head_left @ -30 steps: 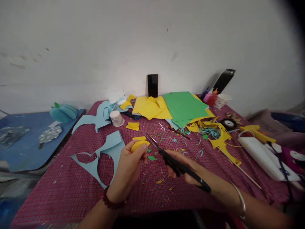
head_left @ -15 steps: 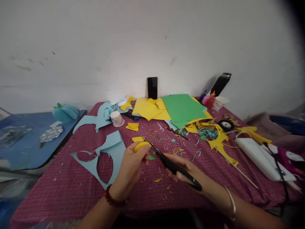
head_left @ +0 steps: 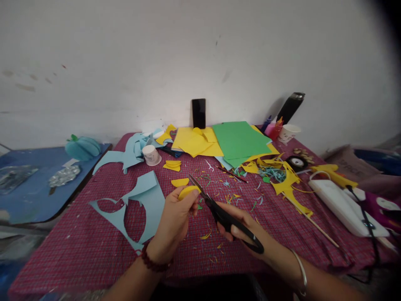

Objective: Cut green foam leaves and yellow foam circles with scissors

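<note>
Between the thumb and fingers of my left hand (head_left: 175,213) is a small yellow paper piece (head_left: 188,191) with a curved edge. My right hand (head_left: 241,223) is closed around the handles of black scissors (head_left: 224,215). Their blades point up and left, beside the right end of the held paper; whether they touch it I cannot tell. Just beyond my left fingers lies another yellow half-round piece (head_left: 179,182). Farther back is a small stack of yellow pieces (head_left: 172,165). Blue paper with round holes cut out (head_left: 153,200) lies left of my left hand.
Yellow sheets (head_left: 200,144) and green sheets (head_left: 241,140) lie at the back, before a phone (head_left: 199,113) leaning on the wall. A paper cup (head_left: 151,155) stands left. To the right are yellow offcuts (head_left: 286,179), a yellow glue gun (head_left: 335,174) and a white box-like object (head_left: 347,207).
The scissor blades look more clearly apart from the yellow pieces, and the half-round piece beyond my left fingers shows more fully. The whole view has shifted slightly. Both hands keep their holds.
</note>
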Demonstrator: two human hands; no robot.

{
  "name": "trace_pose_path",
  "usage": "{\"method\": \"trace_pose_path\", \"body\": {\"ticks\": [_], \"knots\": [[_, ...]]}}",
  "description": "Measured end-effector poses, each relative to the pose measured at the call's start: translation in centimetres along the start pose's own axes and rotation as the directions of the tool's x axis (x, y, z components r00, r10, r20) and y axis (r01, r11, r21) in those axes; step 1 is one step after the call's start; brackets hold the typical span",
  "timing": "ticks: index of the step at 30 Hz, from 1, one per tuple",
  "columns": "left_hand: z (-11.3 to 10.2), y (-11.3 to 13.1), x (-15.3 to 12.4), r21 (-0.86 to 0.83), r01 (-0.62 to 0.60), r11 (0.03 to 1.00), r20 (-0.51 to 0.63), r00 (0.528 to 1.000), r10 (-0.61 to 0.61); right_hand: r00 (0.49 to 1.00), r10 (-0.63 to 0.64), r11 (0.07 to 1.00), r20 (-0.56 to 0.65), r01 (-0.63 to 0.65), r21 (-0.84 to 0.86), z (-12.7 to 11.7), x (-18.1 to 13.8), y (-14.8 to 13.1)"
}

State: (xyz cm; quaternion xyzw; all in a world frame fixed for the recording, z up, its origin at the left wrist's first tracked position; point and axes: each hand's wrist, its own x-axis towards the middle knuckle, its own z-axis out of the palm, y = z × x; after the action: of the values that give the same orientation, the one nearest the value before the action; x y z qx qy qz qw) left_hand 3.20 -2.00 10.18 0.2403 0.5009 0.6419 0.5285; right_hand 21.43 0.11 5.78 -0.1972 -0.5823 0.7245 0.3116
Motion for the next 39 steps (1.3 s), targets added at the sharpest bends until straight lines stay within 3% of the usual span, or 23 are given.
{"method": "trace_pose_path", "body": {"ticks": [8, 25, 39], "knots": [[-0.1, -0.1, 0.4, 0.020, 0.025, 0.999, 0.017, 1.000, -0.025, 1.000, 0.028, 0.999, 0.004, -0.027, -0.033, -0.6, -0.2, -0.3], [0.1, -0.7, 0.4, -0.025, 0.056, 0.998, 0.051, 0.997, -0.055, 0.992, 0.012, 0.994, -0.128, -0.026, -0.107, -0.1, -0.2, -0.3], [-0.3, -0.3, 1.0, 0.120, 0.026, 0.992, 0.116, 0.992, -0.040, 0.990, 0.036, 0.983, -0.136, -0.059, -0.172, -0.9, -0.9, -1.4]]}}
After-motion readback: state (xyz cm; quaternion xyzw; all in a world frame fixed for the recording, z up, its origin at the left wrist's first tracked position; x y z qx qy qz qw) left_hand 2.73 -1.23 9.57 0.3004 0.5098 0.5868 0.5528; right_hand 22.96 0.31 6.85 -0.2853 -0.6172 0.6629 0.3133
